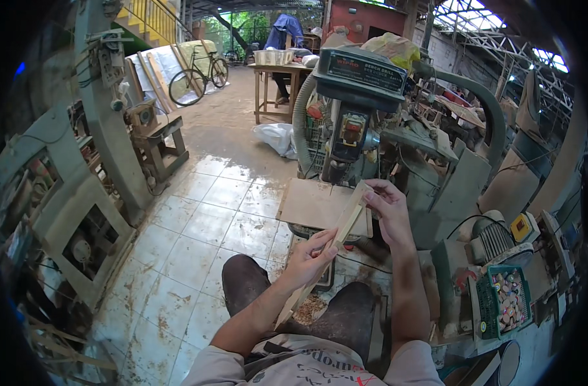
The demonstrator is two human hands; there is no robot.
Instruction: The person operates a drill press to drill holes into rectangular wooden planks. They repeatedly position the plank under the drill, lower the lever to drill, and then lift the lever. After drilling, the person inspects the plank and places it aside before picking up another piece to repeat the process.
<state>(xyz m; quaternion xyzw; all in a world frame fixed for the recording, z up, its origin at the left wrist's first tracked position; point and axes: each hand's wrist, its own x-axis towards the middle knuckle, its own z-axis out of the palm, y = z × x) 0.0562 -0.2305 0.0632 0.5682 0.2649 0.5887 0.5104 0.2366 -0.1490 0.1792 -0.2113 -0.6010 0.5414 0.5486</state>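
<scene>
one long, narrow wooden strip [350,220], pale and straight-edged, slants from the middle of the frame down toward the lap at bottom centre; it seems a single piece, though the lower part is too poorly seen to be sure. the left hand [314,256] has its thumb and fingers clamped around the strip's middle, hiding a stretch of it, and the right hand [389,209] pinches its upper end.

just behind, at centre, a flat board [310,201] lies under one green bench drill [361,76], whose head blocks some of the background. at lower right sits one green basket [482,301] of small wooden pieces, too many to count, with one motor [493,237] above it. toward the top are one white plastic bag [278,137], one wooden table [292,68] and, at upper left, one bicycle [207,74].
</scene>
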